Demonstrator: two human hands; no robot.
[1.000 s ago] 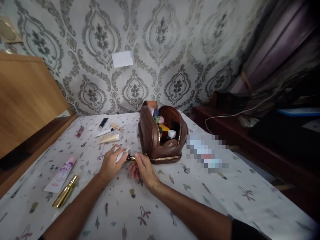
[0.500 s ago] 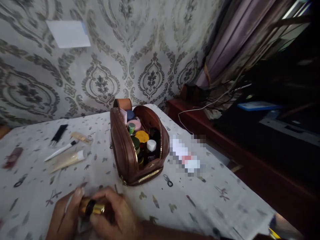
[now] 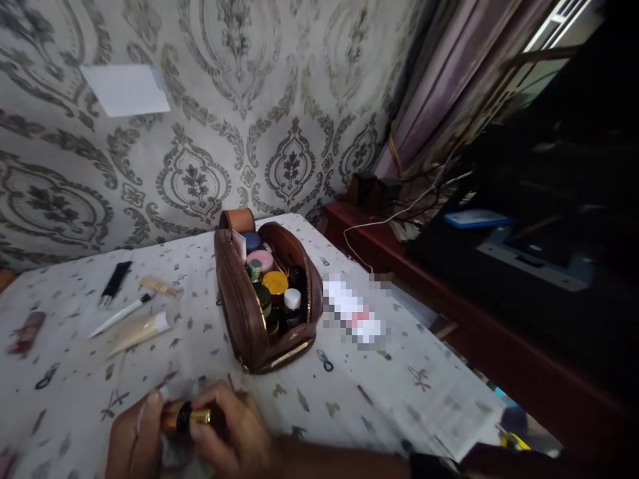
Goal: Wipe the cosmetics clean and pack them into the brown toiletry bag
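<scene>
Low in the head view, a small amber bottle with a black band and a gold end [image 3: 186, 417] lies crosswise between my hands. My left hand [image 3: 132, 439] is closed round its amber end, thumb on top. Fingers of my right hand [image 3: 239, 429] pinch the gold end. Just beyond them stands a brown toiletry bag [image 3: 234, 306], unzipped at the top. Inside are several bottles and jars: a yellow lid [image 3: 275, 283], a white cap [image 3: 292, 299], a pink lid [image 3: 260, 260] and a dark blue lid [image 3: 252, 241].
Left on the patterned tablecloth [image 3: 349, 406] lie a beige tube [image 3: 137, 334], a white pen-like stick [image 3: 120, 314], a black item [image 3: 116, 283], a tan item [image 3: 158, 287] and a dark red tube [image 3: 30, 330]. Right of the bag is a blurred-out white item [image 3: 352, 313]. A red-brown desk [image 3: 359, 229] adjoins.
The camera view has turned, so the bag and tabletop items sit slightly further left and lower. Both hands keep about the same hold on the bottle.
</scene>
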